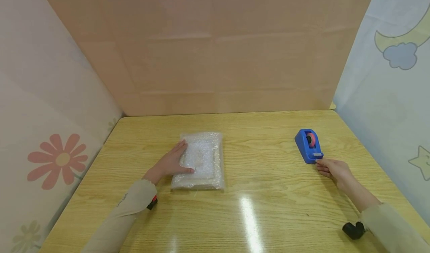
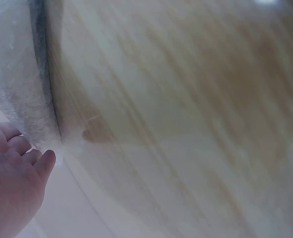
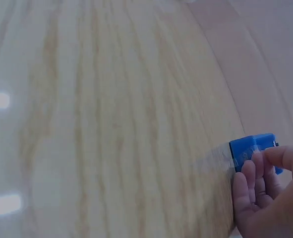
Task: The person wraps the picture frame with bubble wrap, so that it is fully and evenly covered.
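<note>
A flat rectangular package in clear bubble wrap (image 1: 201, 159) lies on the table, left of centre. My left hand (image 1: 171, 161) rests on its left side with fingers spread and the thumb across the wrap. The left wrist view shows the wrapped edge (image 2: 22, 64) beside the fingers. Far to the right stands a blue tape dispenser (image 1: 304, 148) holding a pink-cored roll of tape (image 1: 311, 139). My right hand (image 1: 334, 169) is at its front cutting end, thumb and forefinger pinching the clear tape end. In the right wrist view the dispenser (image 3: 243, 146) is partly hidden behind the fingers.
The wood-grain table (image 1: 258, 152) has a brown sheet (image 1: 215, 59) standing along its back edge. Patterned pale walls (image 1: 50, 96) rise at both sides. Black wrist-worn pieces (image 1: 353, 230) hang below both sleeves.
</note>
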`<state>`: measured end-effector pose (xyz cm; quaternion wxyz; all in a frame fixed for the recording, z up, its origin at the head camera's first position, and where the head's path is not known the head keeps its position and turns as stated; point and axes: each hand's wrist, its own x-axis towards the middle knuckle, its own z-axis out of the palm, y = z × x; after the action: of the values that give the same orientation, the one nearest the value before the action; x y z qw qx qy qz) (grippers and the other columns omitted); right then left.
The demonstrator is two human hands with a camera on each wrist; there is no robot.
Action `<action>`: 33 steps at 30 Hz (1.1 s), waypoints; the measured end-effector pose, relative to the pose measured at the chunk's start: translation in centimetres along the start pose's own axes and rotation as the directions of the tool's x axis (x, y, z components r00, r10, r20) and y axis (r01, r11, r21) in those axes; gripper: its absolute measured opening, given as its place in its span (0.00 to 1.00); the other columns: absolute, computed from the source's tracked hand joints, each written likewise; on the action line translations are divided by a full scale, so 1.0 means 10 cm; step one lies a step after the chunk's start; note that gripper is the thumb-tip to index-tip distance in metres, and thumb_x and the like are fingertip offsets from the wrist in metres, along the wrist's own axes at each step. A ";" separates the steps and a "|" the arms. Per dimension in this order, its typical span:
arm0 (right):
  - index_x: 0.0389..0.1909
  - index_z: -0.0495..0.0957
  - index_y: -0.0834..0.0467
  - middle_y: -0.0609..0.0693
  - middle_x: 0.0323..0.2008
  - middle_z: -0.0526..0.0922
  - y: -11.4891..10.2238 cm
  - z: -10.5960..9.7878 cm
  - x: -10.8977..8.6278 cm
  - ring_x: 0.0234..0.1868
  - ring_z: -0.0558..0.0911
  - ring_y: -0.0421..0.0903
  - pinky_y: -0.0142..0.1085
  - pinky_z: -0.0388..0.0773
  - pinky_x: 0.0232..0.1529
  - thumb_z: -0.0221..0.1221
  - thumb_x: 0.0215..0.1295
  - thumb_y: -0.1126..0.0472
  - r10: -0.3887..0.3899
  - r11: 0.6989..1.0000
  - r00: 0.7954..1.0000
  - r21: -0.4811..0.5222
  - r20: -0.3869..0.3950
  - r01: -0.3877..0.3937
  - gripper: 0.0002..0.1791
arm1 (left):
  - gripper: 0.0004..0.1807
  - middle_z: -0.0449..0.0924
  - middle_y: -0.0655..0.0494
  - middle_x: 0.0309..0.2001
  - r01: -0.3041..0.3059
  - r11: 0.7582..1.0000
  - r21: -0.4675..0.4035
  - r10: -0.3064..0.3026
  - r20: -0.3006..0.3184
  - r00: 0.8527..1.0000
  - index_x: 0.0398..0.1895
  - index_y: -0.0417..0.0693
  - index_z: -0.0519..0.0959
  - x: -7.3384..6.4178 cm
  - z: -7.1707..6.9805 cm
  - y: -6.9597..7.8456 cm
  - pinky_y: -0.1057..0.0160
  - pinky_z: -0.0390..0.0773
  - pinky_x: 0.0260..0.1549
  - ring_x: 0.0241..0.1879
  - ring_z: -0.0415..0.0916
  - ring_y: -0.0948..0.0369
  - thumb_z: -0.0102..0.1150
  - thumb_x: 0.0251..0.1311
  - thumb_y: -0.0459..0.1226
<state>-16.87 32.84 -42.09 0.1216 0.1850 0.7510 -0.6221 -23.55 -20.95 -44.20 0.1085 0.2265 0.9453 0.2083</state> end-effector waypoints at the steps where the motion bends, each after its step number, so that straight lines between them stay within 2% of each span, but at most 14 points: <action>1: 0.50 0.68 0.69 0.34 0.24 0.80 0.01 0.00 -0.01 0.28 0.79 0.31 0.26 0.78 0.34 0.53 0.64 0.55 -0.025 1.000 1.000 -0.016 0.006 0.025 0.22 | 0.62 0.36 0.48 0.72 0.000 1.000 0.000 0.000 0.000 1.000 0.70 0.40 0.45 0.00 0.00 0.00 0.51 0.46 0.65 0.70 0.34 0.53 0.60 0.39 0.66; 4: 0.44 0.75 0.59 0.32 0.27 0.79 0.03 0.00 -0.04 0.31 0.78 0.29 0.25 0.77 0.35 0.53 0.64 0.51 -0.134 0.989 0.991 -0.061 0.021 0.135 0.16 | 0.62 0.36 0.48 0.72 0.000 1.000 0.000 0.000 0.001 1.000 0.70 0.40 0.45 0.00 0.00 0.00 0.52 0.46 0.65 0.70 0.34 0.53 0.60 0.39 0.66; 6: 0.38 0.78 0.55 0.29 0.30 0.78 0.01 0.02 -0.07 0.33 0.77 0.27 0.23 0.76 0.35 0.53 0.64 0.50 -0.229 0.964 0.973 -0.136 0.023 0.230 0.13 | 0.62 0.36 0.49 0.72 0.002 1.000 0.002 -0.002 0.001 1.000 0.70 0.40 0.45 -0.01 0.00 -0.01 0.52 0.46 0.65 0.70 0.34 0.53 0.60 0.39 0.66; 7: 0.36 0.79 0.55 0.29 0.30 0.77 -0.02 0.04 -0.09 0.34 0.76 0.26 0.23 0.75 0.36 0.52 0.64 0.50 -0.271 0.946 0.962 -0.180 0.021 0.271 0.14 | 0.62 0.36 0.48 0.72 0.003 1.000 -0.002 -0.003 0.002 1.000 0.70 0.40 0.45 -0.01 0.00 -0.01 0.52 0.46 0.65 0.70 0.34 0.53 0.60 0.39 0.66; 9: 0.41 0.77 0.63 0.29 0.32 0.77 -0.11 0.09 -0.13 0.35 0.75 0.26 0.24 0.74 0.37 0.51 0.65 0.49 -0.329 0.909 0.944 -0.263 0.019 0.322 0.20 | 0.62 0.36 0.48 0.72 0.003 1.000 -0.003 -0.003 0.001 1.000 0.70 0.40 0.45 -0.01 0.00 -0.01 0.52 0.46 0.65 0.70 0.34 0.53 0.60 0.39 0.66; 11: 0.44 0.74 0.66 0.29 0.32 0.76 -0.20 0.16 -0.16 0.36 0.73 0.26 0.25 0.73 0.37 0.50 0.65 0.47 -0.362 0.870 0.932 -0.356 0.008 0.341 0.24 | 0.62 0.36 0.48 0.72 0.004 1.000 -0.003 -0.004 0.004 1.000 0.70 0.40 0.45 0.00 0.00 -0.02 0.52 0.46 0.65 0.70 0.34 0.53 0.60 0.39 0.66; 12: 0.45 0.73 0.65 0.30 0.32 0.77 -0.25 0.19 -0.17 0.36 0.73 0.26 0.25 0.73 0.38 0.50 0.65 0.47 -0.369 0.862 0.929 -0.371 0.010 0.346 0.24 | 0.62 0.36 0.49 0.72 0.005 1.000 -0.001 -0.005 0.006 1.000 0.70 0.40 0.44 0.00 0.00 -0.02 0.52 0.45 0.65 0.70 0.34 0.53 0.59 0.39 0.67; 15: 0.43 0.74 0.60 0.31 0.33 0.78 -0.37 0.31 -0.19 0.37 0.74 0.27 0.25 0.73 0.38 0.51 0.65 0.47 -0.398 0.859 0.917 -0.338 0.034 0.385 0.20 | 0.62 0.35 0.49 0.72 0.003 1.000 0.004 -0.003 0.010 1.000 0.70 0.40 0.44 0.00 0.01 -0.02 0.52 0.45 0.65 0.70 0.33 0.53 0.59 0.39 0.67; 19: 0.41 0.75 0.59 0.31 0.35 0.77 -0.51 0.51 -0.18 0.40 0.74 0.29 0.22 0.71 0.41 0.50 0.66 0.50 -0.457 0.844 0.884 -0.265 0.101 0.466 0.16 | 0.62 0.35 0.49 0.72 0.001 1.000 -0.002 -0.001 0.010 1.000 0.70 0.40 0.44 0.01 0.01 -0.01 0.52 0.45 0.65 0.70 0.33 0.54 0.59 0.39 0.67; 20: 0.41 0.75 0.61 0.32 0.35 0.77 -0.55 0.57 -0.17 0.40 0.74 0.30 0.25 0.70 0.47 0.50 0.66 0.51 -0.467 0.841 0.876 -0.245 0.116 0.481 0.16 | 0.62 0.35 0.49 0.72 0.002 1.000 -0.005 -0.002 0.009 1.000 0.70 0.40 0.44 0.01 0.01 -0.01 0.52 0.45 0.65 0.70 0.33 0.54 0.59 0.39 0.67; 25: 0.40 0.76 0.58 0.33 0.35 0.77 -0.74 0.87 -0.16 0.42 0.72 0.33 0.36 0.66 0.52 0.50 0.66 0.50 -0.467 0.845 0.866 -0.198 0.179 0.497 0.15 | 0.63 0.34 0.51 0.72 0.003 1.000 -0.006 -0.003 0.011 1.000 0.70 0.41 0.44 0.01 0.01 -0.01 0.52 0.45 0.65 0.70 0.33 0.55 0.59 0.39 0.67; 28: 0.39 0.75 0.58 0.35 0.35 0.77 -0.82 1.05 -0.13 0.42 0.73 0.35 0.32 0.67 0.48 0.51 0.65 0.49 -0.468 0.850 0.861 -0.163 0.199 0.500 0.15 | 0.63 0.35 0.50 0.72 0.001 1.000 0.002 -0.001 0.006 1.000 0.70 0.41 0.44 0.01 0.01 -0.01 0.52 0.46 0.65 0.70 0.33 0.55 0.58 0.38 0.68; 33: 0.38 0.75 0.58 0.42 0.35 0.77 -0.89 1.39 -0.04 0.40 0.74 0.39 0.28 0.71 0.43 0.52 0.65 0.52 -0.505 0.844 0.831 -0.069 0.233 0.532 0.13 | 0.63 0.35 0.50 0.72 -0.005 1.000 0.007 0.005 0.002 1.000 0.70 0.41 0.44 0.01 0.00 -0.01 0.53 0.46 0.65 0.70 0.33 0.55 0.58 0.38 0.67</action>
<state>-20.97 17.77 -36.72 0.0368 -0.0996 0.7953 -0.5969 -23.66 -20.99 -44.28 0.1081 0.2296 0.9453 0.2051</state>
